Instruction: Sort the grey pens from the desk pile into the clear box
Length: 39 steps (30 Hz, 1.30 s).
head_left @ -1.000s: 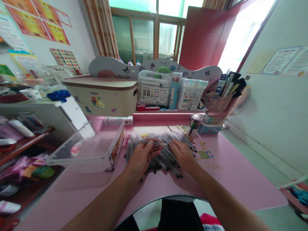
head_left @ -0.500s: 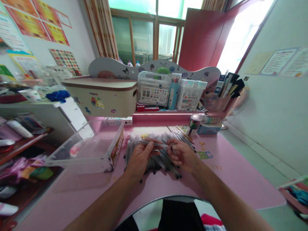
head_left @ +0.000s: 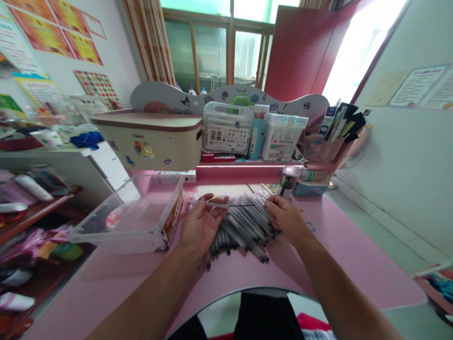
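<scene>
A heap of thin clear pens [head_left: 244,224] with black tips lies on the pink desk [head_left: 339,264]. My left hand [head_left: 200,224] rests at the heap's left side and pinches one pen [head_left: 221,204] between thumb and fingers, held level above the heap. My right hand [head_left: 288,218] lies on the heap's right side with curled fingers pressing against the pens near that pen's far end. A clear plastic box [head_left: 136,215] stands just left of my left hand.
A cream storage box [head_left: 152,139] with a brown lid, two clear marker cases [head_left: 226,130], a blue pen cup [head_left: 256,134] and a rack of books [head_left: 339,125] line the raised back shelf. A small jar [head_left: 287,180] and tape rolls [head_left: 313,175] stand behind the heap. Cluttered shelves [head_left: 31,208] stand left.
My hands have spread apart: the left drew a pen out to the left and upward, the right slid to the right side of the heap. The view shifted slightly.
</scene>
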{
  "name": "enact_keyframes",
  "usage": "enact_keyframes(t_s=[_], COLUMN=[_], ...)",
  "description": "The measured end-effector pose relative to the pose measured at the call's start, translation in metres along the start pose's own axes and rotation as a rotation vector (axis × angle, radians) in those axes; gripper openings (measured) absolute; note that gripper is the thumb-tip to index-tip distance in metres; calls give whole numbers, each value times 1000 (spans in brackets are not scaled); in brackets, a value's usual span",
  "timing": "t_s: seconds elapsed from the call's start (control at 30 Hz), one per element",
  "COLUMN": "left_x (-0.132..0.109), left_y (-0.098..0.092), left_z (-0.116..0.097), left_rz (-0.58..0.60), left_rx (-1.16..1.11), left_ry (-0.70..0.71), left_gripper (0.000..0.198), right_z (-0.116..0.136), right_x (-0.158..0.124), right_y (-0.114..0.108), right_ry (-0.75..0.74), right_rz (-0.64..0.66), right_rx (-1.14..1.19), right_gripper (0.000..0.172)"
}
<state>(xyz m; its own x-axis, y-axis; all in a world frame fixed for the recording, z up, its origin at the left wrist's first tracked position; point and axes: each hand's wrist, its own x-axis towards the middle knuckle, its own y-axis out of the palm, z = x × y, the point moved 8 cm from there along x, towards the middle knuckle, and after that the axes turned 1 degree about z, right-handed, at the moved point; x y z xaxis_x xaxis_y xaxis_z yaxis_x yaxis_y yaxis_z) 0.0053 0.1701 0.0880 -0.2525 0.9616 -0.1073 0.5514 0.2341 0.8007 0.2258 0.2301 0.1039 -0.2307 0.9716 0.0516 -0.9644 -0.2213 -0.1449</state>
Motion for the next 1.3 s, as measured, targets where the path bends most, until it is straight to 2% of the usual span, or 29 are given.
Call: enact_keyframes(t_s=[0.1,0.17,0.27,0.33,0.4,0.47,0.53,0.57,0.63,0.7,0.77,0.93,1.07,1.17,1.3], left_x=[3,2,-5,-13,-18,-19,-18,-17,-18,-21,-25,-32,-32,-32,-30], left_y=[-7,-6,2,8,12,12,11,10,11,15,19,24,21,17,13], left_z=[-3,-3,9,23,33,36,35,35,35,36,40,50,55,54,50], left_rz=[-120,-126,-53,13,68,75,54,45,49,74,103,96,36,-16,-65], left_rx=[-125,-153,-119,-76,-44,-26,-25,-29,-38,-38,-28,-54,-66,-80,-103], left_ry=[-13,-21,-112,-203,-251,-246,-237,-245,-295,-353,-410,-485,-511,-498,-452], left_gripper=[24,25,19,18,17,12,20,26,33,28,21,26,32,34,31], right_z=[4,9,23,34,42,44,42,40,39,39,45,68,71,68,72], right_x=[5,4,-8,-20,-32,-40,-45,-44,-38,-32,-29,-35,-38,-36,-37], right_y=[-29,-35,-24,-4,23,51,67,67,59,49,49,72,94,106,107], right_ry=[-53,-106,-248,-370,-473,-558,-572,-549,-454,-352,-311,-456,-623,-639,-577], right_rz=[-164,-243,-320,-325,-236,-42,126,162,139,100,126,220,224,269,376], right_rx=[-44,-30,-46,-170,-337,-432,-432,-398,-283,-162,-124,-385,-632,-705,-595], right_gripper=[25,25,21,18,15,13,13,14,14,13,16,21,22,21,24])
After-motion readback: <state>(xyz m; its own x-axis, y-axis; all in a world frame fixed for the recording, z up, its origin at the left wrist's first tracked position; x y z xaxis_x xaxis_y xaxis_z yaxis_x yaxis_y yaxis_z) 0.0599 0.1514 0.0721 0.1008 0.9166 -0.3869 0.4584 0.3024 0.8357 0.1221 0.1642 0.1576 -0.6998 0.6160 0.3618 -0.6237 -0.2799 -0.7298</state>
